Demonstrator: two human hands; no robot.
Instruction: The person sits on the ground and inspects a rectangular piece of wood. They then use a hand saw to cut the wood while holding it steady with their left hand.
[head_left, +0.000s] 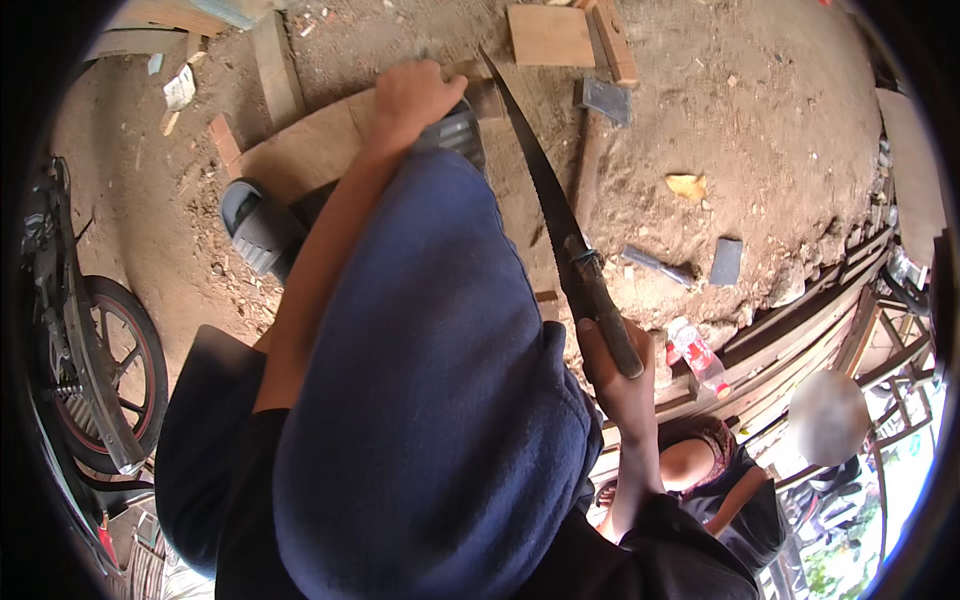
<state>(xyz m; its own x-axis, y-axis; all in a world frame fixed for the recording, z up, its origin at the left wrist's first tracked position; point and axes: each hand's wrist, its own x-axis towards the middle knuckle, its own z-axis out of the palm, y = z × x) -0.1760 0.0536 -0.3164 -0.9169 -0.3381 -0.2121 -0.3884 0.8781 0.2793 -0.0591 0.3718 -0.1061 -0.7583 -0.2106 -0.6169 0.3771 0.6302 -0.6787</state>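
Observation:
My right hand is wrapped round the handle of a hand saw. The toothed blade slants up and left, its tip near the far end of a wooden board on the ground. My left hand presses on that board with its fingers curled over the far edge; the fingertips are hidden. Beside it a dark sandal on one foot rests on the board, partly covered by my blue-clad knee. The other sandal shows to the left.
Right of the saw lie a hammer, a chisel, a dark flat block and a plastic bottle. Wooden pieces lie beyond. A motorcycle stands left; another person sits at lower right beside stacked planks.

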